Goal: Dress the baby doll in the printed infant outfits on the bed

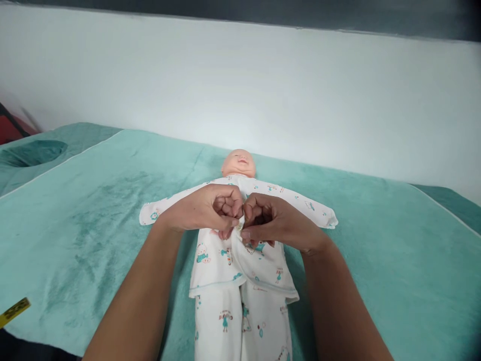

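A baby doll [239, 163] lies on its back, dressed in a white printed shirt [216, 263] with long sleeves stretched out to both sides. Matching white trousers [225, 333] cover its legs. Over the doll's chest, my left hand [218, 206] pinches the front edge of the shirt between thumb and fingers. Close beside it, my right hand [272, 220] pinches the same front opening from the other side. A small button or snap [239, 227] shows on the raised cloth between my thumbs. My curled fingers hide part of the opening.
The doll rests on a teal plush cover [108, 235] with a round hole [35, 153] at the far left. A white wall [240, 85] stands behind. At the lower left is a yellow strip [14, 312] with black marks.
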The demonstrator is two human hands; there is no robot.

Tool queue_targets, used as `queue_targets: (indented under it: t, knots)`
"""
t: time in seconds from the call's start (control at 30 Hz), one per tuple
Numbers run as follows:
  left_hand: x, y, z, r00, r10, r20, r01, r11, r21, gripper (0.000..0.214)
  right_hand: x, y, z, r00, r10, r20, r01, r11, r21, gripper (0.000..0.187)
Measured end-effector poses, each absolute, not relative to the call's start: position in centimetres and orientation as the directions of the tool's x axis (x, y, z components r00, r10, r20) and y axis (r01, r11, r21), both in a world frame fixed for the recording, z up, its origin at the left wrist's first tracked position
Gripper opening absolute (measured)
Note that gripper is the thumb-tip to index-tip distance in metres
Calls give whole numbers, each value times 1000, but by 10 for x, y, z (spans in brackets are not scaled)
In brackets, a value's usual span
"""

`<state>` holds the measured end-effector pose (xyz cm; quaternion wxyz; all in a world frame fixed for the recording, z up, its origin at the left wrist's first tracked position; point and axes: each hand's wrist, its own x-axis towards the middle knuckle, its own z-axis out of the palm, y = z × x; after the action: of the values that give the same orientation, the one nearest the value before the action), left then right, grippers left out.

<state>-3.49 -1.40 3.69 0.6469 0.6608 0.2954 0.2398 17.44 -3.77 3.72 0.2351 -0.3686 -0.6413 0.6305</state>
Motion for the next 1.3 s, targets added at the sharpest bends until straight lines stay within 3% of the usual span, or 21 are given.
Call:
queue_targets:
  t: [0.17,1.3]
  knots:
    - [-34,-14,34,696,718,-9,-3,16,1000,22,175,-37,37,-637,759,-137,135,-65,-989,26]
    - [-38,-11,33,723,690,-9,-15,29,999,13,177,-34,30,-682,727,-81,58,-57,-997,23]
